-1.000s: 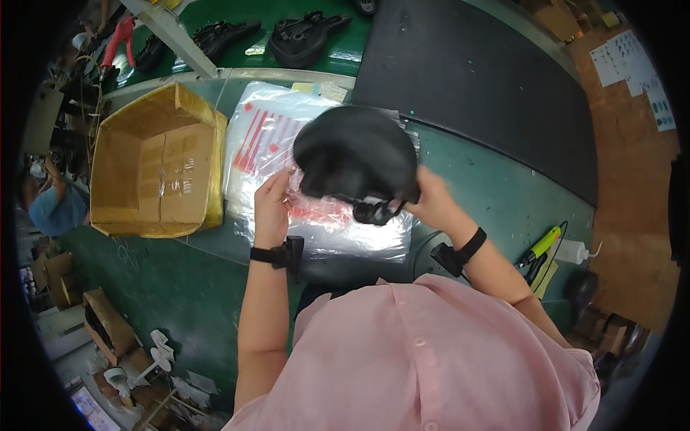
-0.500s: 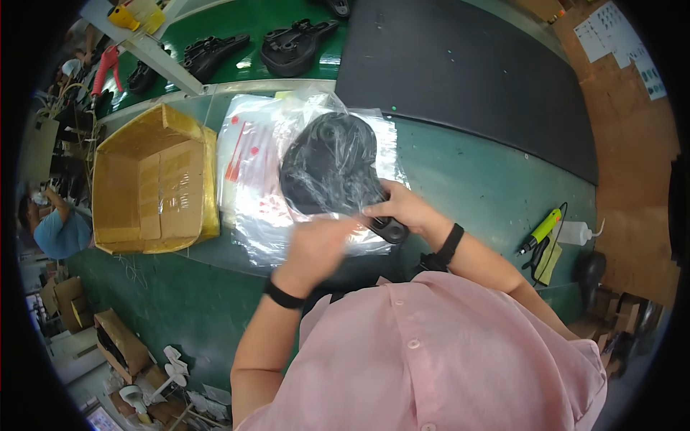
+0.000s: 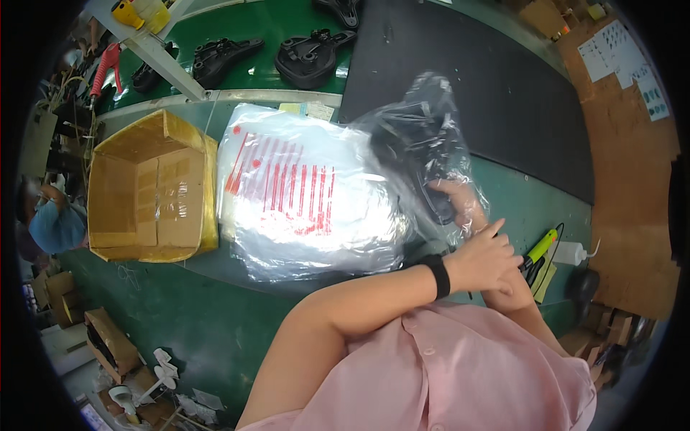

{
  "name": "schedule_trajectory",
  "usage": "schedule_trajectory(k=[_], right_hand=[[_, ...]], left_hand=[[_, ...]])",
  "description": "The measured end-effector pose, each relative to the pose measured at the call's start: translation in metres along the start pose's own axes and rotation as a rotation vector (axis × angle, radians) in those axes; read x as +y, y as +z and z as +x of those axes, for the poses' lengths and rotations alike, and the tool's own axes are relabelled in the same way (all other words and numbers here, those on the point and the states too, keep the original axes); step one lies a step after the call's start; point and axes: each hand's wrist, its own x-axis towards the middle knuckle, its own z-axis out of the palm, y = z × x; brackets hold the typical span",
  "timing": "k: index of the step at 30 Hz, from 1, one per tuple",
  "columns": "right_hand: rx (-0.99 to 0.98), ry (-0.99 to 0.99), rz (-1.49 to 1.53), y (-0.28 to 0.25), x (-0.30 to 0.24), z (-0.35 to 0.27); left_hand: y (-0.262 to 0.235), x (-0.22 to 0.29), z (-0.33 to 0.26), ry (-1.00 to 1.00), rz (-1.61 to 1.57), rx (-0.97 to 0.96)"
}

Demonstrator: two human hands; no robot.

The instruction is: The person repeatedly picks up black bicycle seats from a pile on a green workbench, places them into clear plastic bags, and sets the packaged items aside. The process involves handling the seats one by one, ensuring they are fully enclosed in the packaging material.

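A black bicycle saddle (image 3: 404, 147) sits inside a clear plastic bag (image 3: 431, 90), raised over the right side of a stack of clear bags (image 3: 302, 194) with red print. My right hand (image 3: 461, 205) is closed on the saddle's narrow end, partly behind the bag's film. Crossing in front of my body, my left hand (image 3: 485, 262) lies over my right wrist, its fingers bent and spread apart. I see no object in the left hand; its underside is hidden. Several more black saddles (image 3: 307, 65) lie on the green surface at the back.
An open cardboard box (image 3: 208, 208) with yellow tape stands left of the bags. A black mat (image 3: 474, 79) covers the back right. At the right lie a green-and-black electric screwdriver (image 3: 540, 246) and a white squeeze bottle (image 3: 571, 253). A person in blue (image 3: 57, 230) is at far left.
The saddle has moved right and up off the bag stack with my right hand, tilting upward inside its bag. My left hand has swung right, from near the saddle onto my right wrist.
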Motion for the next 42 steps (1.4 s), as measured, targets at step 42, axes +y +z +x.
schedule_trajectory(k=[42], right_hand=[[-0.599,0.376,0.87,-0.001,-0.025,0.082]], left_hand=[[0.058,-0.147,-0.129,-1.051,0.225,0.445]])
